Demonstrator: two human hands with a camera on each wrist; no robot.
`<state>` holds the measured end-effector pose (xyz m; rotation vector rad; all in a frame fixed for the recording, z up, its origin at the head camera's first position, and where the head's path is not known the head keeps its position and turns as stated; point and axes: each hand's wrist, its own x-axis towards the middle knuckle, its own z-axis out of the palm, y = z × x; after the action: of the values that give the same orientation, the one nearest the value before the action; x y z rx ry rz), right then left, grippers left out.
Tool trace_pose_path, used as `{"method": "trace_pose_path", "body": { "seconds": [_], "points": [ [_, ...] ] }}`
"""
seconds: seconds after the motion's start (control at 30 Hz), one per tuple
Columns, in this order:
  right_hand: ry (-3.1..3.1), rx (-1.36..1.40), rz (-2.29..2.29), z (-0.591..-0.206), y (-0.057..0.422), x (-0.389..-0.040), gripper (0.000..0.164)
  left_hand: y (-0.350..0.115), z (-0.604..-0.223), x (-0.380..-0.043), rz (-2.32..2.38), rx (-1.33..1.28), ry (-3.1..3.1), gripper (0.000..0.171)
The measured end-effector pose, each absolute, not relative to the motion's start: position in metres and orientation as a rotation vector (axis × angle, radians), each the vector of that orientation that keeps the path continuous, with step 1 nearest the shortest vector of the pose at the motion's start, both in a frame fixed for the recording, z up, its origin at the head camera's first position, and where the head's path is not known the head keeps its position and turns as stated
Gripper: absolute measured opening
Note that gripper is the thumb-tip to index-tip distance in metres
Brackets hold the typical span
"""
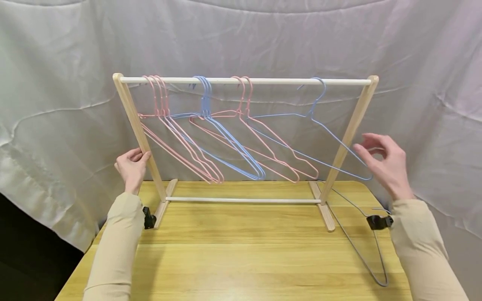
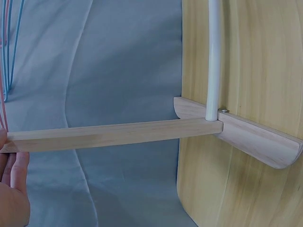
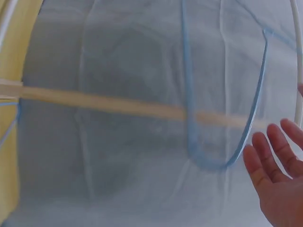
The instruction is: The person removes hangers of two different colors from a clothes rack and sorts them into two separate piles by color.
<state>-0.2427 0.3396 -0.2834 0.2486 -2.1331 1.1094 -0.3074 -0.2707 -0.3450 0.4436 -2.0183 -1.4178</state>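
Observation:
A small wooden clothes rack with a white top rail (image 1: 278,81) stands on the table, wire hangers hooked along it. My left hand (image 1: 132,165) pinches its left post (image 1: 132,115) about halfway up, thumb on one side and fingers on the other. Near the rail's right end hangs a single blue hanger (image 1: 331,133). My right hand (image 1: 385,163) is beside this hanger's lower right corner, fingers loosely curved and nothing held. In the right wrist view the right hand's fingertips (image 3: 249,150) are right by the edge of the blue hanger (image 3: 259,82).
Pink hangers (image 1: 162,96) hang at the rail's left, then a bunch of blue hangers (image 1: 206,98), then two more pink hangers (image 1: 249,96). A grey hanger (image 1: 383,261) lies on the table (image 1: 241,251) at the right. Grey cloth (image 1: 241,37) hangs behind the rack.

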Motion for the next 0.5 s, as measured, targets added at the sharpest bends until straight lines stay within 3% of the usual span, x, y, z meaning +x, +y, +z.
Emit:
{"method": "trace_pose_path", "body": {
  "seconds": [0.2, 0.5],
  "points": [
    [-2.159, 0.447, 0.941, -0.275, 0.316, -0.262, 0.038, -0.27, -0.345, -0.307, -1.414, 0.451, -2.031, 0.037],
    [-2.197, 0.413, 0.906, -0.277, 0.305, -0.275, 0.025, -0.271, -0.344, -0.307, -1.414, 0.438, -2.027, 0.037]
  ]
}}
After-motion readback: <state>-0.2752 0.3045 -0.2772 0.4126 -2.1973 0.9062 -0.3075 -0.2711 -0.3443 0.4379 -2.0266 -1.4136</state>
